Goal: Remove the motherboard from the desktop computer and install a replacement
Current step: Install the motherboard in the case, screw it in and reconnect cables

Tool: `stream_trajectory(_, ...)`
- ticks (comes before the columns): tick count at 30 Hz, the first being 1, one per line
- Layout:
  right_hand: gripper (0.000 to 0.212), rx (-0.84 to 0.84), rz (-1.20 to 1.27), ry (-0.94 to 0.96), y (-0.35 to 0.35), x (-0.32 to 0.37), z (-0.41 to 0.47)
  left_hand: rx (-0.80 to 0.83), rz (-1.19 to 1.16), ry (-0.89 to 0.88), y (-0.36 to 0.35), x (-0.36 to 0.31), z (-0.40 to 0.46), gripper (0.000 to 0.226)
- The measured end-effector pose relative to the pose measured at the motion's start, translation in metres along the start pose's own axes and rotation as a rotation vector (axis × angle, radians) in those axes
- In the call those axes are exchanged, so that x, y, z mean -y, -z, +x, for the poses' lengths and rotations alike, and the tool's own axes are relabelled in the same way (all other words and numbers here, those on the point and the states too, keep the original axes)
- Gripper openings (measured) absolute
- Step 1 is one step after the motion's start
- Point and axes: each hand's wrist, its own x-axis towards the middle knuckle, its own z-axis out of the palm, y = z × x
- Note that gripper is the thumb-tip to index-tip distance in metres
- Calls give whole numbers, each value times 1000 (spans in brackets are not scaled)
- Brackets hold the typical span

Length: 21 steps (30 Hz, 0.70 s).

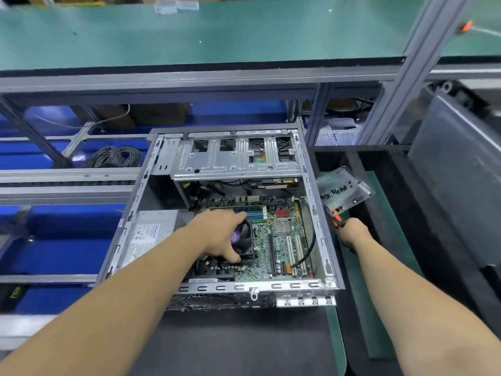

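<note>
An open desktop case lies flat on the bench with a green motherboard inside. My left hand reaches into the case and grips the black CPU cooler fan, fingers over its top and thumb at its near side. My right hand is outside the case's right wall, holding an orange-and-black screwdriver whose tip end is hidden. A black cable loops over the board's right side.
A clear plastic box with several small screws sits tilted right of the case. A silver drive cage spans the case's far end; a grey power supply fills its left. A grey panel leans at the right. A coiled cable lies back left.
</note>
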Motion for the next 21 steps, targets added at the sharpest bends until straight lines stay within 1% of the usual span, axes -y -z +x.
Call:
stream_trajectory(3,14,16,-103,-34,6,-2,-7,3,5,-5,1,1,1,102)
stream_trajectory(4,17,20,-128,-31,9,-2,-11,4,7,-8,2,1,1,102)
stream_trajectory(6,31,53,-151,-6,23,1,-24,15,10,-13,3,1,0,103)
stream_trajectory(9,50,125,-206,14,70,14,-56,47,12,-33,9,1,-4,110)
stream_trajectory(10,53,132,-212,26,90,20,-67,73,0,-37,12,1,-5,114)
stream_trajectory(11,52,128,-189,37,110,27,-80,98,-8,-37,15,1,-8,117)
stream_trajectory(12,48,113,-137,52,128,34,-92,106,9,-33,18,2,-10,114)
stream_trajectory(13,43,87,-61,81,144,44,-105,96,52,-26,21,3,-13,103)
stream_trajectory(15,33,-19,91,217,167,71,-133,58,169,-10,27,9,-22,72)
stream_trajectory(17,24,-149,244,409,182,110,-168,17,236,-9,33,19,-33,44)
stream_trajectory(18,23,-176,356,497,187,132,-188,-10,244,-16,35,26,-38,37)
stream_trajectory(19,22,-169,493,581,191,154,-209,-38,232,-17,36,33,-43,34)
stream_trajectory(21,14,-146,722,755,195,196,-249,-108,150,-5,31,47,-55,38)
